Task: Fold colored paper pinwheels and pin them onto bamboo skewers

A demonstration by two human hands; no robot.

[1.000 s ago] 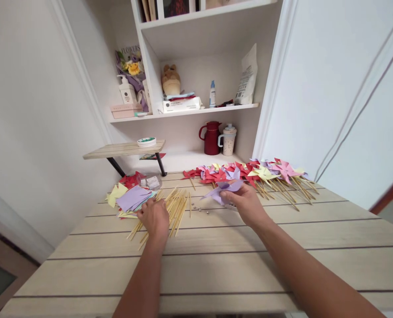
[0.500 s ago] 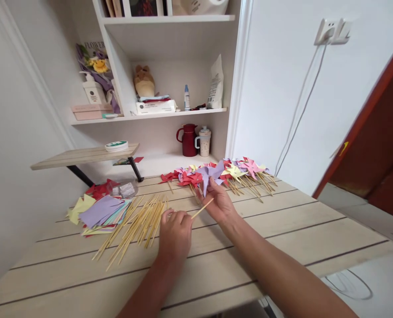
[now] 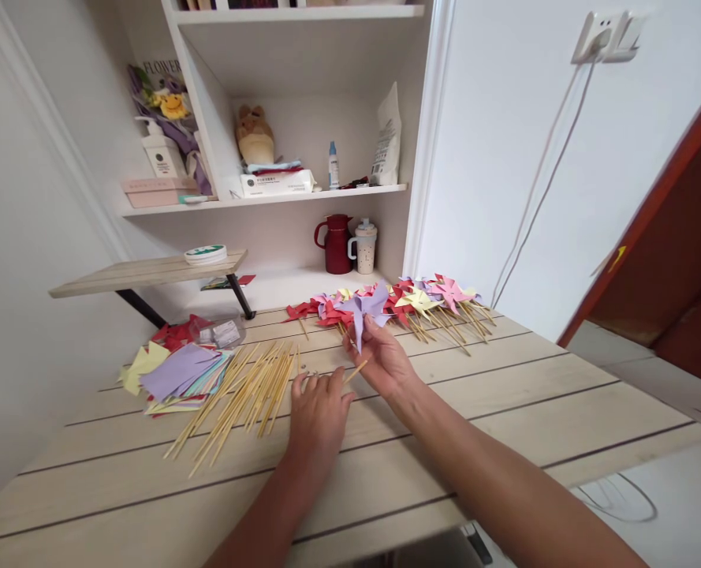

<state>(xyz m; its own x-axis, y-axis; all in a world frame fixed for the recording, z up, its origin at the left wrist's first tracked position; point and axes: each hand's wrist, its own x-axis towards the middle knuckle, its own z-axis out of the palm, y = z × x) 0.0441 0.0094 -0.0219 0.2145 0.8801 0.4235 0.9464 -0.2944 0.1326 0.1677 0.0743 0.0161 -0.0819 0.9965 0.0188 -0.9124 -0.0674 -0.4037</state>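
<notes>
- The right hand point(image 3: 387, 361) is closing around a purple pinwheel point(image 3: 367, 306), thumb and fingers pinching it from below. Its paper blades are standing up above the knuckles, just in front of the row of finished pinwheels point(image 3: 430, 301).
- A single stick point(image 3: 356, 371) is slanting down from under the right hand's fingers toward the left hand point(image 3: 318, 412). The upper end is disappearing behind the right hand, so I cannot tell whether it is joined to the pinwheel.
- The left hand is lying palm down on the table point(image 3: 504, 394), fingers loosely curled and close together. Its fingertips are meeting the lower end of the stick — whether they are actually pinching it I cannot tell.
- The two hands are working just beside each other near the middle of the table, the right one a little farther from the person.
- Loose sticks point(image 3: 240, 394) are lying fanned out just left of the left hand, and a stack of paper squares point(image 3: 178, 371) — purple on top — is sitting beyond them at the table's left edge.
- A small plastic box point(image 3: 225, 333) is sitting behind the papers.
- A red jug point(image 3: 333, 244) and a cup point(image 3: 365, 247) are standing side by side on the ledge behind the table.
</notes>
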